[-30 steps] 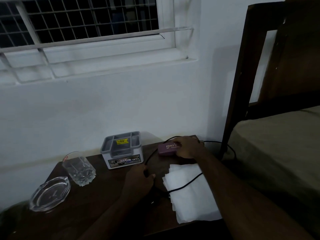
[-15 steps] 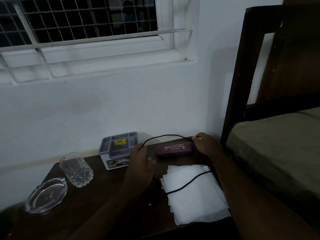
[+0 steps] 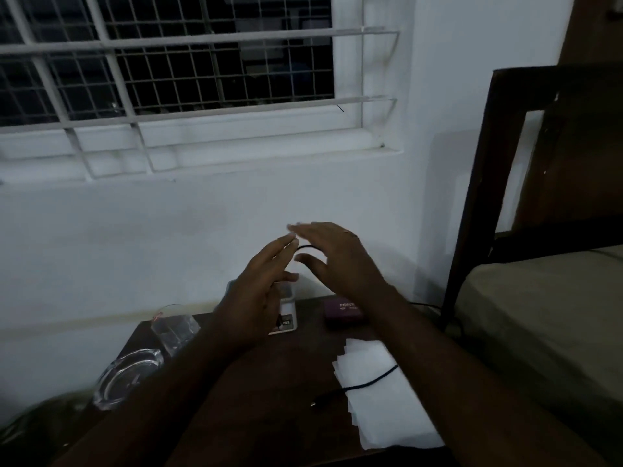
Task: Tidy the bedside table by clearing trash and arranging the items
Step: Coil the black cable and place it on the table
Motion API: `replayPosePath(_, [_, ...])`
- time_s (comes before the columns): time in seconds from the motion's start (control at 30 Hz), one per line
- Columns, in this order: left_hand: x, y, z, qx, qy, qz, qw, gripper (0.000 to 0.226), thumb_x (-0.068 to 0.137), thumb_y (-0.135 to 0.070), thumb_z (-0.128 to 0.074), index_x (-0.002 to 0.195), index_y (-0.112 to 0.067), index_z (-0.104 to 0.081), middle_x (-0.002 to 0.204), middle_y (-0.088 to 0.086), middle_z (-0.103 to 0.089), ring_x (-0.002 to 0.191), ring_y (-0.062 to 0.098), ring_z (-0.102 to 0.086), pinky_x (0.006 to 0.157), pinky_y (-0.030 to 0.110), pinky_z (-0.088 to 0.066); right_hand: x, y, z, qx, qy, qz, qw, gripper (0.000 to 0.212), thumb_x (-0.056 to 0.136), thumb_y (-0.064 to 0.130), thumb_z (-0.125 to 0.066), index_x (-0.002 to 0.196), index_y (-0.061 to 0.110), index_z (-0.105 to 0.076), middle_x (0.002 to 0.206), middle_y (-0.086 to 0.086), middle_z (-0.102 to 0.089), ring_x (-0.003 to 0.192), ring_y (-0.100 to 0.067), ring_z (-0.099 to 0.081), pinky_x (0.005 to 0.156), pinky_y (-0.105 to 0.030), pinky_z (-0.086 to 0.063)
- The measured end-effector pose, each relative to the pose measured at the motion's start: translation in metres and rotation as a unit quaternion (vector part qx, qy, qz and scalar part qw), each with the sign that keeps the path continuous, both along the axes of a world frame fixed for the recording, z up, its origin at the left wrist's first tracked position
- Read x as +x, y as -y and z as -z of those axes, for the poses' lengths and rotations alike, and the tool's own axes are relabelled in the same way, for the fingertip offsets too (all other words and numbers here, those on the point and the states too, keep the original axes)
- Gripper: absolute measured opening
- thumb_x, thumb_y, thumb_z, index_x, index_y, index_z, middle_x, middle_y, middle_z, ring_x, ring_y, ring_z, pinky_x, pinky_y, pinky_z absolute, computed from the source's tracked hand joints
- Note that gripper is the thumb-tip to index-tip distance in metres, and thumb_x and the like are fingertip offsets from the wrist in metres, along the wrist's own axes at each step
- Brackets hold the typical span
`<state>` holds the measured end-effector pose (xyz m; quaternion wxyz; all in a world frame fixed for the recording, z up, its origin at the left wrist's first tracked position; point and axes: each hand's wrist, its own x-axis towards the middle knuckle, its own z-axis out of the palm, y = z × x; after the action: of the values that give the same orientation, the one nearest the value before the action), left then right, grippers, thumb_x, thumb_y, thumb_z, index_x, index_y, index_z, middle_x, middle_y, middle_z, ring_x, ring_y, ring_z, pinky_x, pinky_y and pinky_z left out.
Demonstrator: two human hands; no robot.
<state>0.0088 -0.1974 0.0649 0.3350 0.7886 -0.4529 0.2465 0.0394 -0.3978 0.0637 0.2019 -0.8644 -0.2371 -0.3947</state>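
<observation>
Hands hover raised above the far part of the desk [image 3: 256,392], in front of the white wall. On the left hand [image 3: 259,291] the fingers [image 3: 281,252] are stretched out and loosely spread, gripping nothing. The right hand [image 3: 333,257] is open too, palm down, fingers straight. A loop of black cable [image 3: 305,247] shows between the two hands; whether either touches it I cannot tell. More cable runs across the stack of white paper napkins [image 3: 381,396] at the near right of the desk. The maroon glasses case [image 3: 342,313] lies at the far right, the grey organiser box [image 3: 286,311] just left of it, partly hidden by the left hand. A drinking glass [image 3: 175,332] and a clear ashtray [image 3: 126,379] sit at the left.
</observation>
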Motion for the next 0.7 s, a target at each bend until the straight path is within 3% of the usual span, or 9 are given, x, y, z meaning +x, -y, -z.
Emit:
replayPosePath(0.07, [-0.005,-0.014,-0.006,-0.039,0.008,-0.006,0.999,0.061,0.09,0.013,-0.041,0.146,-0.01,-0.038,0.153,0.005,-0.032,0.116,-0.014,-0.052,0.094,0.005,-0.041,0.002,-0.018,-0.021,-0.054,-0.005,0.004,0.999,0.027,0.09,0.033,-0.059,0.112,0.022,-0.071,0.106,-0.001,-0.075,0.1,-0.024,-0.069,0.085,-0.04,-0.053])
replayPosePath(0.17, [-0.011,-0.032,-0.002,-0.134,-0.056,-0.023,0.989,0.064,0.094,0.012,-0.043,0.144,-0.028,-0.035,0.148,-0.002,-0.04,0.115,-0.002,-0.06,0.091,0.017,-0.051,0.006,-0.02,-0.05,-0.067,-0.063,0.012,0.996,0.022,0.089,0.026,-0.059,0.107,0.021,-0.072,0.106,0.001,-0.075,0.098,-0.023,-0.069,0.083,-0.041,-0.054])
replayPosePath(0.23, [-0.013,-0.043,0.003,-0.179,-0.121,-0.042,0.976,0.06,0.096,0.007,-0.047,0.142,-0.03,-0.04,0.139,-0.005,-0.051,0.113,0.001,-0.062,0.089,0.021,-0.053,0.007,-0.014,-0.069,-0.021,-0.126,-0.01,0.992,0.019,0.086,0.017,-0.066,0.105,0.017,-0.073,0.098,-0.001,-0.076,0.088,-0.017,-0.071,0.081,-0.039,-0.055])
replayPosePath(0.3, [-0.014,-0.051,0.01,-0.224,-0.209,-0.057,0.95,0.044,0.097,0.004,-0.049,0.132,-0.023,-0.051,0.116,-0.006,-0.066,0.099,0.002,-0.067,0.079,0.023,-0.056,0.003,-0.013,-0.091,0.062,-0.218,-0.057,0.972,0.016,0.082,0.011,-0.074,0.098,0.013,-0.073,0.08,-0.006,-0.074,0.062,-0.011,-0.066,0.064,-0.031,-0.055])
replayPosePath(0.4, [-0.017,-0.06,0.015,-0.3,-0.425,-0.027,0.854,0.021,0.098,-0.002,-0.048,0.103,-0.013,-0.065,0.081,0.0,-0.068,0.06,0.015,-0.063,0.049,0.027,-0.047,-0.007,-0.022,-0.121,0.091,-0.283,-0.083,0.951,0.016,0.073,0.021,-0.082,0.086,0.016,-0.075,0.063,-0.003,-0.063,0.051,-0.006,-0.053,0.048,-0.023,-0.041])
replayPosePath(0.5, [-0.023,-0.07,0.008,-0.369,-0.586,0.106,0.714,0.022,0.096,-0.013,-0.041,0.096,-0.007,-0.063,0.066,0.0,-0.049,0.042,0.011,-0.032,0.042,0.02,-0.025,-0.01,-0.038,-0.14,0.091,-0.365,-0.128,0.918,0.022,0.072,0.025,-0.084,0.09,0.016,-0.075,0.065,0.0,-0.049,0.06,-0.008,-0.042,0.053,-0.023,-0.033])
replayPosePath(0.53, [-0.025,-0.076,0.001,-0.394,-0.612,0.159,0.667,0.025,0.094,-0.018,-0.039,0.094,-0.007,-0.062,0.062,0.0,-0.043,0.041,0.009,-0.027,0.043,0.02,-0.021,-0.009,-0.044,-0.145,0.106,-0.374,-0.142,0.91,0.019,0.076,0.024,-0.08,0.091,0.016,-0.074,0.067,0.003,-0.051,0.062,-0.009,-0.04,0.055,-0.024,-0.033])
replayPosePath(0.6, [-0.029,-0.084,-0.016,-0.423,-0.621,0.256,0.608,0.027,0.089,-0.024,-0.038,0.086,-0.008,-0.06,0.057,-0.003,-0.036,0.042,0.009,-0.02,0.044,0.022,-0.018,-0.005,-0.056,-0.15,0.165,-0.362,-0.162,0.903,0.014,0.086,0.024,-0.07,0.095,0.013,-0.072,0.068,0.013,-0.059,0.062,-0.009,-0.038,0.056,-0.023,-0.033])
replayPosePath(0.7, [-0.034,-0.092,-0.042,-0.438,-0.584,0.365,0.578,0.025,0.091,-0.023,-0.036,0.082,-0.014,-0.058,0.057,-0.006,-0.034,0.045,0.01,-0.019,0.043,0.024,-0.021,0.005,-0.075,-0.15,0.183,-0.312,-0.135,0.923,0.02,0.094,0.028,-0.061,0.101,0.014,-0.072,0.073,0.011,-0.059,0.06,-0.007,-0.041,0.051,-0.017,-0.035])
